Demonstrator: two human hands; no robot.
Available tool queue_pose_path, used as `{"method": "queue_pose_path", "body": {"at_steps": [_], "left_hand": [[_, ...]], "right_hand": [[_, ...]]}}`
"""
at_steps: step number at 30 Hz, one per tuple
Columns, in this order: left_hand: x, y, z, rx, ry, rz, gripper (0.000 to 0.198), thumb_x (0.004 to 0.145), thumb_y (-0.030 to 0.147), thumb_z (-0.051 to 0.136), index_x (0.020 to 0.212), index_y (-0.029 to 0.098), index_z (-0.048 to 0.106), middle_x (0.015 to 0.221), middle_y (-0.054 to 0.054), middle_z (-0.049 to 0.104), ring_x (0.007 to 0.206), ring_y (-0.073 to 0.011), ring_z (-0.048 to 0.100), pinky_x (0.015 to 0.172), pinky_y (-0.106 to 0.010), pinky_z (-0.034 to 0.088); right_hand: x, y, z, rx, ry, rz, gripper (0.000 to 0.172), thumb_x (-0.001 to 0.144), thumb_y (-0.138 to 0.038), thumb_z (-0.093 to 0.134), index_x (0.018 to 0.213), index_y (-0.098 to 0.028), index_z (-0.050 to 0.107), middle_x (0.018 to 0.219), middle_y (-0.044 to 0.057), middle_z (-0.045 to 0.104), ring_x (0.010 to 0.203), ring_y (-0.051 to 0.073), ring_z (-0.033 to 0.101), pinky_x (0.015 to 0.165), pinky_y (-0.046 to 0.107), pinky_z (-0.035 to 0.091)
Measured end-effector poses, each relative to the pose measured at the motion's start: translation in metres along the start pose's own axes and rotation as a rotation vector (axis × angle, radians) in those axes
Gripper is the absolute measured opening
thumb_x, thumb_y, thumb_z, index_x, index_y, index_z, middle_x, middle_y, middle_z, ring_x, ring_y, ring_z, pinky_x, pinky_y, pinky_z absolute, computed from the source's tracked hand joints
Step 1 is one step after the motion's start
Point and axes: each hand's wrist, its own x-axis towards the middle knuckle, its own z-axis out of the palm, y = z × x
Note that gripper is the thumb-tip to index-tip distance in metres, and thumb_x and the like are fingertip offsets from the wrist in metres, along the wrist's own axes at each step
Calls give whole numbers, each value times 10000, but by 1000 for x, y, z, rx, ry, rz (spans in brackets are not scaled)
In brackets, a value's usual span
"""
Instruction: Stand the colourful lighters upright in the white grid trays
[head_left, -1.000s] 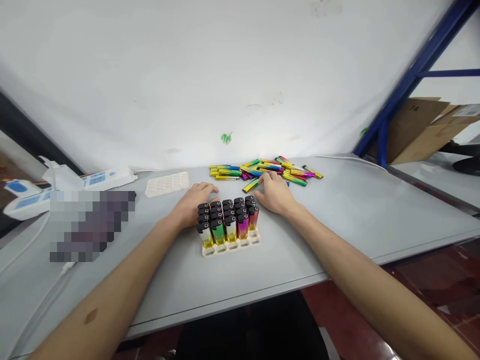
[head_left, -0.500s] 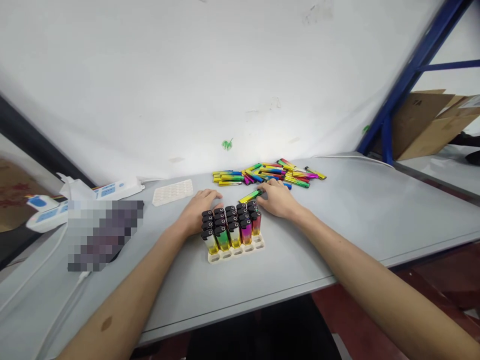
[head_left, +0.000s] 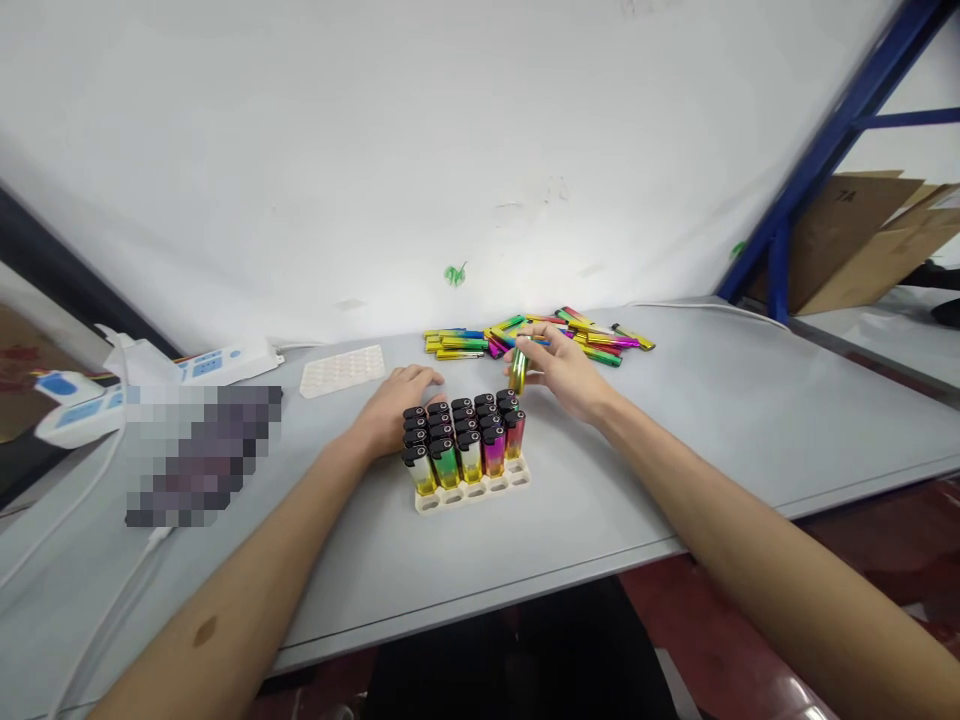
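Observation:
A cream slotted tray (head_left: 471,493) stands on the grey table (head_left: 675,440), filled with several upright rainbow-coloured lighters with black caps (head_left: 463,435). My left hand (head_left: 395,405) rests against the tray's left rear side, fingers curled on the table. My right hand (head_left: 564,368) is raised just behind the tray's right rear corner, pinching one yellow-green lighter (head_left: 517,368) held nearly upright. Behind it lies a loose pile of lighters (head_left: 540,338) near the wall.
An empty cream tray (head_left: 343,370) lies flat to the left of the pile. White power strips (head_left: 217,362) and cables sit at far left beside a blurred-out patch. A blue steel post (head_left: 817,170) and cardboard boxes (head_left: 862,240) stand at right.
My right hand picked a yellow-green lighter off the table by the pile and lifted it, turning it from lying flat to nearly upright. My left hand stayed by the tray.

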Motion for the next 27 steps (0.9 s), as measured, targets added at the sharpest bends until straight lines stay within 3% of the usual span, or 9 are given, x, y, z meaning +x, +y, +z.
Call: {"method": "queue_pose_path", "body": {"at_steps": [3, 5, 7, 11, 17, 22, 27], "left_hand": [[0, 1, 0, 11, -7, -5, 438, 942, 445, 373, 1215, 167, 572, 1278, -125, 575, 1204, -299, 479, 1039, -442, 409], [0, 2, -1, 16, -7, -9, 436, 944, 442, 370, 1212, 165, 573, 1262, -126, 581, 1191, -297, 485, 1029, -439, 415], [0, 2, -1, 19, -6, -7, 429, 948, 439, 369, 1210, 169, 574, 1256, -122, 585, 1182, -293, 490, 1022, -434, 420], [0, 0, -1, 26, -1, 2, 404, 952, 431, 370, 1204, 189, 573, 1262, -109, 585, 1193, -285, 489, 1021, -423, 420], [0, -1, 0, 26, -2, 9, 406, 948, 430, 375, 1207, 184, 570, 1247, -114, 585, 1186, -286, 493, 1021, -426, 418], [0, 0, 0, 23, 5, -4, 405, 945, 421, 376, 1197, 174, 575, 1250, -116, 582, 1180, -286, 492, 1022, -425, 415], [2, -4, 3, 20, 4, -5, 398, 942, 420, 381, 1195, 183, 577, 1261, -110, 579, 1192, -288, 487, 1028, -422, 409]], "right_hand": [[-2, 0, 6, 107, 4, 71, 315, 858, -542, 592, 975, -278, 467, 684, -70, 510, 438, 64, 406, 407, 190, 306], [-4, -1, 9, 130, -25, 131, 325, 860, -568, 579, 944, -276, 463, 628, -89, 422, 396, 45, 253, 374, 171, 183], [-6, -1, 11, 113, -58, 179, 350, 841, -569, 610, 904, -264, 451, 603, -96, 379, 401, 44, 202, 369, 170, 144], [-9, 2, 14, -58, -52, 102, 352, 816, -527, 667, 889, -256, 455, 570, -97, 369, 401, 60, 250, 363, 190, 203], [-10, 6, 16, -302, -43, -94, 442, 917, -633, 426, 1000, -234, 598, 622, -48, 435, 490, 102, 405, 445, 227, 332], [-11, 5, 16, -373, 60, -29, 622, 918, -695, 315, 708, -180, 594, 539, -35, 381, 479, 101, 343, 471, 244, 285], [-11, 2, 13, -345, 78, 29, 595, 933, -614, 337, 522, -194, 430, 471, -27, 361, 424, 92, 291, 458, 259, 256]]}}
